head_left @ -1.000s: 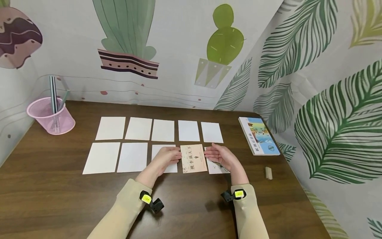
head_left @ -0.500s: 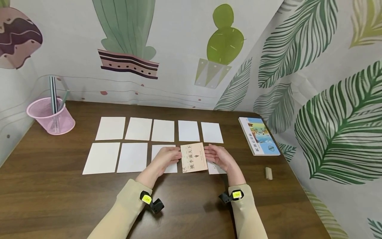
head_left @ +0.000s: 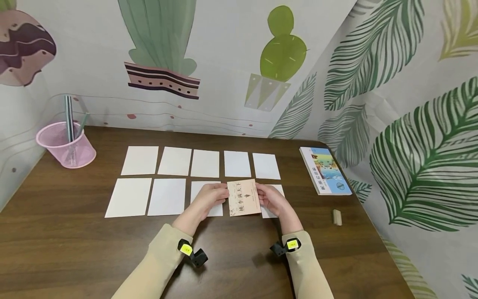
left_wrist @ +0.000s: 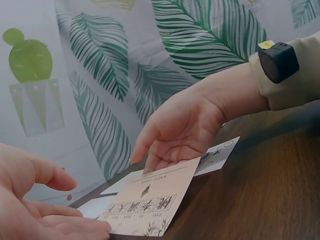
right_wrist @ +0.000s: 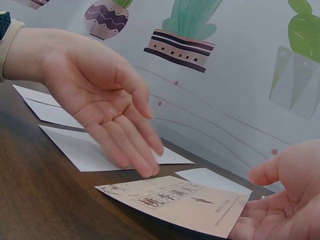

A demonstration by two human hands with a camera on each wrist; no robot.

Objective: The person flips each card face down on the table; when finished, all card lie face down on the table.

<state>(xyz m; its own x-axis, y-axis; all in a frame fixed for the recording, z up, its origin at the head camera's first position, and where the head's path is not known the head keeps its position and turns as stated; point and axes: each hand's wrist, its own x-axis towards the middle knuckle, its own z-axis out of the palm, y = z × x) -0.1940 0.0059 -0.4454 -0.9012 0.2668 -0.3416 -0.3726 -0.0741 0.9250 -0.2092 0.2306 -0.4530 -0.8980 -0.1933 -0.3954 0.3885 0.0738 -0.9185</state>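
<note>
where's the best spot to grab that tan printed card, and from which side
Probably by its two short side edges, one hand from each side. The tan card is thin and flat, its right edge raised on the right hand fingers, left hand open at the left edge.

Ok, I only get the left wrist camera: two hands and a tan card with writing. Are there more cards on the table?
Observer: Yes. The head view shows plain white cards laid in two rows, and the tan card sits in the near row.
Operator: Anything that isn't a card?
Observer: A pink mesh pen cup stands at the far left of the table.
Operator: And on the right?
Observer: A picture book lies flat there, with a small wooden block nearer the person.
</note>
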